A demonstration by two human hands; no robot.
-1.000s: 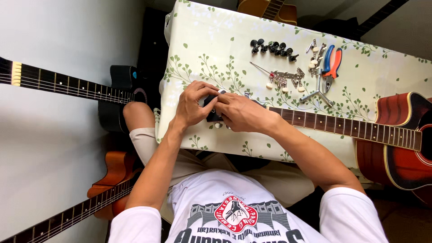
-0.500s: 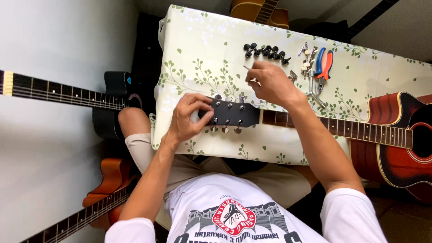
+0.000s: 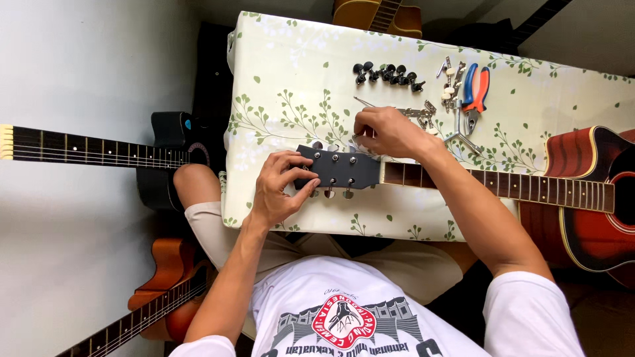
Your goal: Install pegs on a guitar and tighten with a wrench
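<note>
On the glossy leaf-print tablecloth (image 3: 297,79), left hand (image 3: 281,188) clamps the matte black headstock (image 3: 340,168); right hand (image 3: 390,132) pinches small metal hardware (image 3: 417,114).

A pale grey floor (image 3: 79,264) filled the left side, evenly lit and matte. The bench (image 3: 297,79) wore a cream cloth printed with green leafy sprigs, its edge hanging down at the near side. Beyond its far edge the ground lay dark and shadowed. A black guitar (image 3: 159,155) and a brown guitar (image 3: 162,297) lay on the floor at the left, and another brown body (image 3: 377,14) stood past the bench.
</note>
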